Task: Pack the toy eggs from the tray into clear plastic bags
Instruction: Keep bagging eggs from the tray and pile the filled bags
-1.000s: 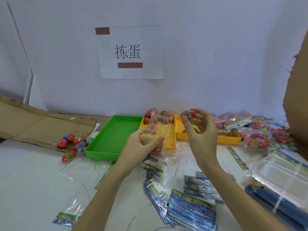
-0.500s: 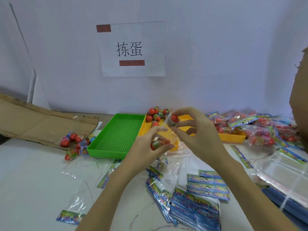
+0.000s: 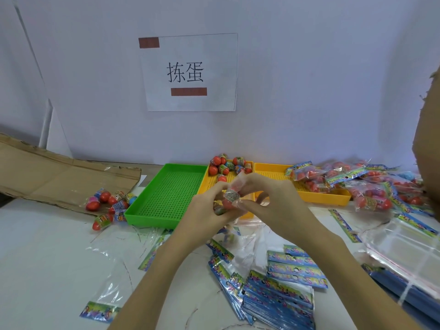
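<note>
On the table (image 3: 42,246), loose eggs (image 3: 226,166) wait at the back of the yellow tray (image 3: 238,179), and I'm mid-fill. My left hand (image 3: 204,215) grips the clear bag (image 3: 234,198), my right hand (image 3: 273,201) pinches an egg (image 3: 232,195) at its mouth. Next, I judge, it needs pushing fully in.

White table (image 3: 42,253), green tray (image 3: 166,198), 2 yellow trays (image 3: 319,196), flattened cardboard (image 3: 59,177)

Loose eggs (image 3: 228,166) in middle tray (image 3: 204,184), between two other trays
</note>
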`<state>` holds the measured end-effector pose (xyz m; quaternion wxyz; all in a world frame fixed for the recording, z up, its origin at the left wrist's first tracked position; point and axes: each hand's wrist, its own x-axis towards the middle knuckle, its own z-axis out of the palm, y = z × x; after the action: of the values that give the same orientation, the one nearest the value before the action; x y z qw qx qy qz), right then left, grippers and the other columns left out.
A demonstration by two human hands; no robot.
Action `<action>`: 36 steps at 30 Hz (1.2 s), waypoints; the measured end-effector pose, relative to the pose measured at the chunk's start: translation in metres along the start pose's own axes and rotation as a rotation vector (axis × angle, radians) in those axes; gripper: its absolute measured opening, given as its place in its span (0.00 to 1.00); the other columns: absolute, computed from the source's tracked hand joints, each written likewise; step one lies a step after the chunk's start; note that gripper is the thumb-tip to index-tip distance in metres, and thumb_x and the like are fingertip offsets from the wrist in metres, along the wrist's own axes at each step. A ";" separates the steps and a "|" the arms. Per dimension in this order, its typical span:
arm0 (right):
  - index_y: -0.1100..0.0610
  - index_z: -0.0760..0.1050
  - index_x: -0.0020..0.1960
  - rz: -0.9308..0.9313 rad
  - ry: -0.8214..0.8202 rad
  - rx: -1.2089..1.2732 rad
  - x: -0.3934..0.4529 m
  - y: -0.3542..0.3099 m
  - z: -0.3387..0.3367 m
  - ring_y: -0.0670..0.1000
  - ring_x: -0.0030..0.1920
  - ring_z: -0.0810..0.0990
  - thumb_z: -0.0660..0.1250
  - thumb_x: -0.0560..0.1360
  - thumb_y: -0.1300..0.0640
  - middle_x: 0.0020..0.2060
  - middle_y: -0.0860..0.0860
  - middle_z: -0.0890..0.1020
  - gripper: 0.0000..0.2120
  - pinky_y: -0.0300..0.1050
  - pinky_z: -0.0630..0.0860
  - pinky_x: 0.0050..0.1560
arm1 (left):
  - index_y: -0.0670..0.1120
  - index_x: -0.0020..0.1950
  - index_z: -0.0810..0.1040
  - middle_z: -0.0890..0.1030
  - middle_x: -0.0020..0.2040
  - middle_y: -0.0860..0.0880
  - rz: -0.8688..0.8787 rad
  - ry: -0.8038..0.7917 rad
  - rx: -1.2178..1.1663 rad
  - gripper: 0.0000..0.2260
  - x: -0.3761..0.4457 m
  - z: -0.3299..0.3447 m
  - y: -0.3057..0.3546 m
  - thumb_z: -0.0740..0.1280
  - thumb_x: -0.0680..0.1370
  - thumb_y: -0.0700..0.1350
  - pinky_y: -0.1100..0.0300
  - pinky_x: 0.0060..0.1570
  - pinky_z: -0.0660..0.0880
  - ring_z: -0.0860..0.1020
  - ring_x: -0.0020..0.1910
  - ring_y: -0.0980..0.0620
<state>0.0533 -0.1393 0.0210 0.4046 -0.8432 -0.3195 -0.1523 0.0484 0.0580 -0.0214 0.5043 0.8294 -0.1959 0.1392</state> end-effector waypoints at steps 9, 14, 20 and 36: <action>0.47 0.78 0.52 0.078 0.182 0.011 0.000 -0.001 -0.003 0.42 0.39 0.83 0.79 0.72 0.53 0.43 0.40 0.83 0.13 0.34 0.76 0.38 | 0.55 0.64 0.79 0.87 0.49 0.50 -0.092 -0.118 -0.194 0.23 0.002 0.002 0.001 0.81 0.73 0.41 0.49 0.38 0.85 0.86 0.40 0.41; 0.49 0.80 0.60 0.117 0.116 0.053 0.000 0.002 -0.011 0.42 0.35 0.86 0.76 0.76 0.60 0.52 0.42 0.85 0.14 0.34 0.78 0.37 | 0.52 0.65 0.80 0.88 0.53 0.49 -0.116 -0.148 -0.256 0.19 0.002 -0.001 0.003 0.77 0.77 0.38 0.56 0.40 0.84 0.86 0.42 0.43; 0.51 0.81 0.53 0.123 0.080 0.027 0.001 0.003 -0.012 0.42 0.36 0.86 0.76 0.76 0.56 0.46 0.41 0.86 0.07 0.40 0.82 0.41 | 0.50 0.63 0.83 0.87 0.49 0.48 -0.115 -0.172 -0.207 0.16 0.001 0.002 0.007 0.78 0.77 0.41 0.55 0.31 0.83 0.86 0.43 0.49; 0.45 0.81 0.66 0.099 -0.076 -0.013 0.001 0.007 -0.011 0.37 0.54 0.81 0.62 0.85 0.56 0.55 0.38 0.85 0.14 0.30 0.73 0.48 | 0.58 0.67 0.73 0.85 0.43 0.52 -0.154 -0.211 -0.316 0.20 -0.001 0.005 0.003 0.75 0.78 0.57 0.60 0.33 0.76 0.83 0.36 0.49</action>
<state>0.0585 -0.1507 0.0245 0.3936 -0.8659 -0.2913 -0.1022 0.0466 0.0523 -0.0216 0.6138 0.7626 -0.2031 -0.0200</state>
